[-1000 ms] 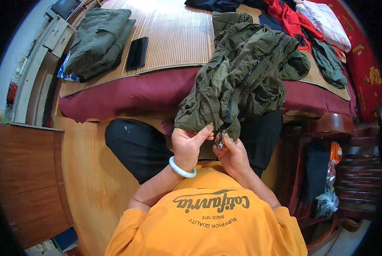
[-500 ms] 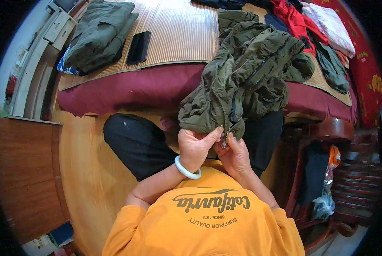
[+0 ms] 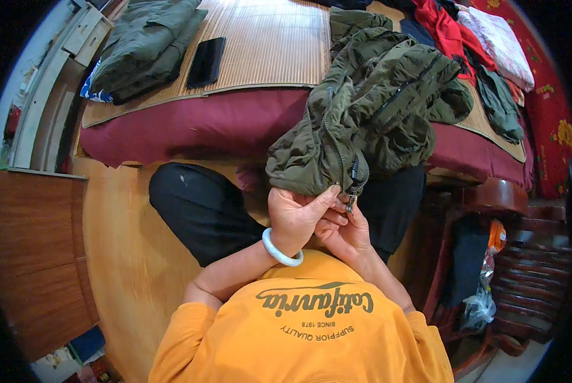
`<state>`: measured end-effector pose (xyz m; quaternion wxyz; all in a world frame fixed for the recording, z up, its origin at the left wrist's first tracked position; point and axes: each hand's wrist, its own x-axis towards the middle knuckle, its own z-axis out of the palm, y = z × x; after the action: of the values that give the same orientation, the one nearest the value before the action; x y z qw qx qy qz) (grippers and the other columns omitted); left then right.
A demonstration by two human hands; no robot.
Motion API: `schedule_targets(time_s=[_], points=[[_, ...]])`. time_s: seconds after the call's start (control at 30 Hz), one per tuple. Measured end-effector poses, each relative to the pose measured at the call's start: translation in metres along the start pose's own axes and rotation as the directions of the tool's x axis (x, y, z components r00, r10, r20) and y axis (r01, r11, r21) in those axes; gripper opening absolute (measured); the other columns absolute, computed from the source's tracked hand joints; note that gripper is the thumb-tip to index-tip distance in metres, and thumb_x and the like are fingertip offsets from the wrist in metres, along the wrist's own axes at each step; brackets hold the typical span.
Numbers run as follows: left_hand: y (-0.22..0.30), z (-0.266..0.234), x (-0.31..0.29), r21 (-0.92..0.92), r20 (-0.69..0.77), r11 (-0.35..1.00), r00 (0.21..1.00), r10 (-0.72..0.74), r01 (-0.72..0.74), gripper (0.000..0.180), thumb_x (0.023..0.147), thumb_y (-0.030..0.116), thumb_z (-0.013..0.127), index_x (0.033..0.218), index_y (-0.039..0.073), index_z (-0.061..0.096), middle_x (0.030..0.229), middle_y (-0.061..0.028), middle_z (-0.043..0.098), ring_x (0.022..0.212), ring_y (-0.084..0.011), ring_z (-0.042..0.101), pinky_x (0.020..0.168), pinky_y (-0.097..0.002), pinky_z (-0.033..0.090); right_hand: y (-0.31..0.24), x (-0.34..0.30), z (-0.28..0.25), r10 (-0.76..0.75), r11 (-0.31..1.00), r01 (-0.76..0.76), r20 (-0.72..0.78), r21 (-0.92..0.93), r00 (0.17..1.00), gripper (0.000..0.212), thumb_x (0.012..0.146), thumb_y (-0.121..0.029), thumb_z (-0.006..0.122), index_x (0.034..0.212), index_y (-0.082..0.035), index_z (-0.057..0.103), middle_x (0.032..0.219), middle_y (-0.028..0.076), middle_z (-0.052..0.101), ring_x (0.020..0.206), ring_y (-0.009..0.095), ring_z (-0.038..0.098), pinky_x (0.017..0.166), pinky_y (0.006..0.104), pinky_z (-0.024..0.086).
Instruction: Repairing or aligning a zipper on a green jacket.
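An olive-green jacket hangs over the bed edge onto my lap, its front zipper undone. My left hand, with a pale bangle at the wrist, pinches the jacket's lower hem between thumb and fingers. Close beside it, my right hand is closed at the bottom end of the zipper, thumb and fingers at the metal zipper slider. The fingertips of both hands nearly meet, and the cloth hides part of them.
The bed bears a bamboo mat and a maroon sheet. A black phone and folded green clothing lie to the left. Red clothing and other garments are at the far right. A dark wooden chair stands at right.
My right hand has shifted slightly at the zipper end, its thumb lower and the slider more exposed. My left hand keeps its pinch on the hem.
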<state>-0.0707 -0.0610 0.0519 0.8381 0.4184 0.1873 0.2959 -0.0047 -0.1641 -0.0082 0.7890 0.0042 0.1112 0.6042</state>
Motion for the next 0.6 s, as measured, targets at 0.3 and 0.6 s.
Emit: schedule_targets(time_s=[0.3, 0.6], points=[[-0.003, -0.002, 0.000, 0.058, -0.025, 0.998, 0.999, -0.038, 0.039, 0.014, 0.085, -0.005, 0.063, 0.099, -0.002, 0.062, 0.082, -0.0096, 0.068, 0.064, -0.0150, 0.067, 0.054, -0.0258, 0.057, 0.003, 0.000, -0.004, -0.022, 0.999, 0.022, 0.004, -0.039, 1.000, 0.021, 0.088, -0.022, 0.066, 0.104, -0.009, 0.059, 0.081, -0.005, 0.055, 0.064, 0.006, 0.043, 0.064, 0.0233, 0.037], [-0.006, -0.001, 0.003, 0.116, -0.012, 0.988, 0.995, 0.102, -0.100, 0.025, 0.081, -0.008, 0.066, 0.104, 0.001, 0.062, 0.091, -0.0042, 0.067, 0.077, -0.0113, 0.063, 0.069, -0.0235, 0.052, 0.009, -0.001, 0.021, -0.412, 0.786, 0.287, -0.117, -0.547, 0.904, 0.023, 0.092, -0.019, 0.061, 0.112, -0.008, 0.057, 0.098, 0.001, 0.063, 0.087, 0.011, 0.058, 0.076, 0.0270, 0.047]])
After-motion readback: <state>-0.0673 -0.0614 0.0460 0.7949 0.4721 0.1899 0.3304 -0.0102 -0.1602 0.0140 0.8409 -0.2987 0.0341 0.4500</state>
